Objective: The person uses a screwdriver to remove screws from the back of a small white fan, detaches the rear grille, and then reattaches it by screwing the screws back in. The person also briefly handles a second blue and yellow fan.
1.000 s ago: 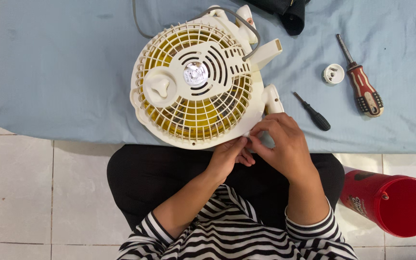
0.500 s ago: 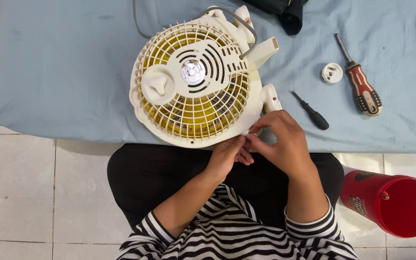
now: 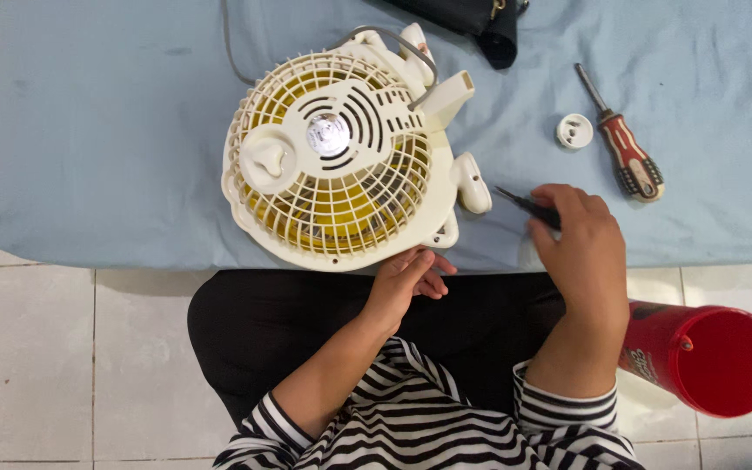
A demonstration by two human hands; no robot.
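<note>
R hand (image 3: 583,252) rests on the small black screwdriver (image 3: 524,205), fingers curled over its handle; can't tell if it's truly gripped. Tip sticks out toward 10 o'clock, long axis running 10-to-4, pointing at the cream fan (image 3: 341,157) lying grille-up on the blue cloth (image 3: 106,130). L hand (image 3: 406,280) sits at the fan's 6 o'clock rim, fingers loosely curled, holding nothing seen. R hand is nearer the tool. Red cup (image 3: 714,359) at 4 o'clock lies on its side, contents not visible. 1 red-handled screwdriver (image 3: 624,148) and a white cap (image 3: 574,131) lie at 1 o'clock.
</note>
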